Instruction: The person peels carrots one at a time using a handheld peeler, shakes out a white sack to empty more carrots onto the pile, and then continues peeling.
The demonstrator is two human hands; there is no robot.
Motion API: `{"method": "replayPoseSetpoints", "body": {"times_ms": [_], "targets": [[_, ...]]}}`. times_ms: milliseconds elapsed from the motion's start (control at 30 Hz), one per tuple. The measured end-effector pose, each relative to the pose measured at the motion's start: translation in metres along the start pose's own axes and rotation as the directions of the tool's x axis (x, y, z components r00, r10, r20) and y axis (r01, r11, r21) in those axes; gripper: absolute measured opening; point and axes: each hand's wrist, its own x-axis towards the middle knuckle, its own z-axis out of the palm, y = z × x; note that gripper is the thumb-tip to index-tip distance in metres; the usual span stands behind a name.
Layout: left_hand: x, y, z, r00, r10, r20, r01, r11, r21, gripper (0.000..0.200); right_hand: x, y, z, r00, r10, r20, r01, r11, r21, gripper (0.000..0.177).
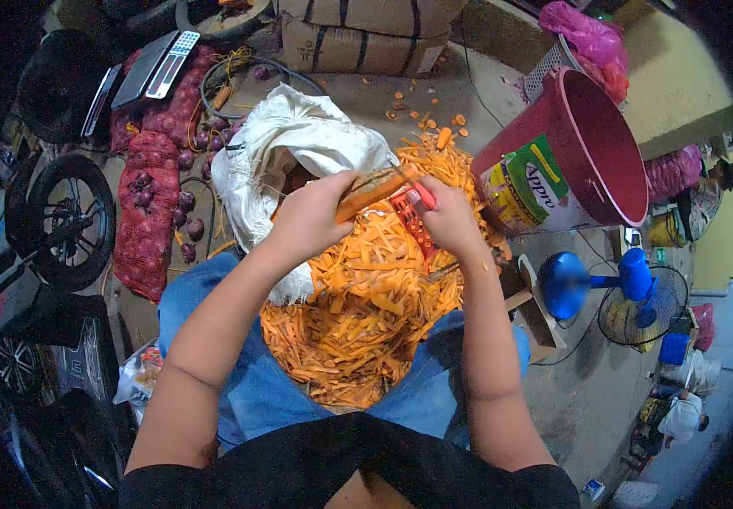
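My left hand (322,216) is wrapped round a large carrot (371,193), which points to the right. In my right hand (444,216) is a peeler with a red handle (422,197), its blade end against the carrot's upper side. Just below the peeler a red perforated basket (411,224) shows in part. A big heap of orange peelings (354,314) lies between my knees and under both hands. Behind my left hand stands an open white sack (299,127), its inside mostly hidden.
A large dark red bucket (523,136) leans at the right of the heap. Beyond it are a fan (643,305) and a person (683,417). Red net bags of onions (148,212) and a wheel (69,222) stand left. Cardboard boxes (358,47) are at the back.
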Motion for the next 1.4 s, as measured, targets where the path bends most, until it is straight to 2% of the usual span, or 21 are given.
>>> {"method": "replayPoseSetpoints", "body": {"times_ms": [200, 267, 300, 333, 367, 433, 467, 533, 567, 600, 633, 700, 767, 833, 900, 933, 967, 1033, 1067, 1300, 1400], "targets": [[-0.003, -0.005, 0.008, 0.989, 0.098, -0.115, -0.088, 0.992, 0.092, 0.048, 0.001, 0.008, 0.011, 0.998, 0.028, -0.057, -0.028, 1.000, -0.002, 0.020], [-0.005, -0.001, 0.008, 0.985, 0.106, -0.135, -0.094, 0.991, 0.094, 0.046, 0.006, 0.025, 0.023, 0.988, 0.132, -0.084, -0.123, 0.987, 0.103, 0.020], [-0.008, 0.007, 0.005, 0.967, 0.237, -0.092, -0.228, 0.969, 0.099, 0.045, 0.008, 0.031, 0.024, 0.988, 0.131, -0.085, -0.122, 0.987, 0.104, 0.020], [-0.010, 0.015, 0.002, 0.929, 0.368, -0.045, -0.362, 0.927, 0.101, 0.043, 0.010, 0.038, 0.022, 0.949, 0.313, 0.026, -0.313, 0.950, -0.006, 0.021], [-0.013, 0.025, 0.002, 0.938, 0.338, -0.081, -0.337, 0.941, 0.028, 0.041, 0.010, 0.041, 0.022, 0.861, 0.495, 0.116, -0.480, 0.866, -0.136, 0.022], [-0.012, 0.020, 0.006, 0.993, 0.104, -0.056, -0.111, 0.981, -0.156, 0.045, 0.008, 0.036, 0.030, 0.857, 0.503, 0.110, -0.495, 0.864, -0.097, 0.022], [-0.011, 0.012, 0.010, 0.993, 0.097, -0.062, -0.106, 0.982, -0.159, 0.045, 0.006, 0.032, 0.035, 0.855, 0.507, 0.109, -0.504, 0.862, -0.060, 0.023], [-0.006, -0.009, 0.017, 0.970, -0.241, 0.015, 0.233, 0.917, -0.325, 0.048, 0.004, 0.033, 0.045, 0.872, 0.486, 0.057, -0.485, 0.874, -0.029, 0.023], [-0.004, -0.013, 0.019, 0.970, -0.243, 0.013, 0.234, 0.916, -0.325, 0.048, 0.006, 0.035, 0.044, 0.873, 0.484, 0.058, -0.483, 0.875, -0.031, 0.023], [-0.002, -0.011, 0.017, 0.941, -0.283, 0.185, 0.337, 0.740, -0.582, 0.050, 0.007, 0.030, 0.039, 0.886, 0.448, 0.119, -0.453, 0.891, 0.023, 0.023], [-0.001, -0.007, 0.014, 0.896, -0.263, 0.358, 0.443, 0.483, -0.755, 0.052, 0.008, 0.026, 0.037, 0.896, 0.407, 0.180, -0.425, 0.901, 0.079, 0.022], [-0.001, -0.009, 0.014, 0.845, -0.324, 0.426, 0.535, 0.500, -0.681, 0.050, 0.011, 0.027, 0.042, 0.888, 0.412, 0.204, -0.442, 0.888, 0.128, 0.022], [0.003, -0.029, 0.031, 0.755, -0.226, 0.615, 0.647, 0.106, -0.755, 0.045, 0.011, 0.027, 0.043, 0.878, 0.422, 0.225, -0.462, 0.870, 0.171, 0.022], [0.003, -0.029, 0.028, 0.714, -0.270, 0.646, 0.682, 0.060, -0.729, 0.044, 0.011, 0.023, 0.041, 0.869, 0.438, 0.231, -0.487, 0.838, 0.245, 0.022], [0.002, -0.037, 0.029, 0.738, -0.099, 0.667, 0.652, -0.150, -0.743, 0.046, 0.009, 0.015, 0.033, 0.876, 0.433, 0.214, -0.476, 0.847, 0.237, 0.021], [0.002, -0.034, 0.027, 0.807, -0.033, 0.590, 0.585, -0.096, -0.806, 0.053, 0.008, 0.013, 0.030, 0.883, 0.424, 0.199, -0.462, 0.857, 0.226, 0.021], [0.003, -0.029, 0.023, 0.806, -0.030, 0.591, 0.586, -0.095, -0.804, 0.053, 0.007, 0.016, 0.029, 0.883, 0.427, 0.197, -0.464, 0.856, 0.227, 0.021], [0.004, -0.023, 0.018, 0.861, -0.063, 0.505, 0.509, 0.087, -0.856, 0.059, 0.006, 0.021, 0.030, 0.906, 0.385, 0.173, -0.421, 0.862, 0.283, 0.020], [0.005, -0.024, 0.019, 0.847, -0.084, 0.525, 0.527, 0.003, -0.850, 0.060, 0.005, 0.021, 0.028, 0.907, 0.385, 0.172, -0.420, 0.862, 0.282, 0.020], [0.005, -0.024, 0.029, 0.779, -0.136, 0.612, 0.615, -0.022, -0.788, 0.063, 0.000, 0.006, 0.020, 0.918, 0.373, 0.133, -0.389, 0.913, 0.124, 0.018], [0.003, -0.020, 0.028, 0.782, -0.078, 0.619, 0.618, -0.037, -0.785, 0.052, -0.002, 0.016, 0.027, 0.932, 0.351, 0.094, -0.359, 0.929, 0.093, 0.018]]}}
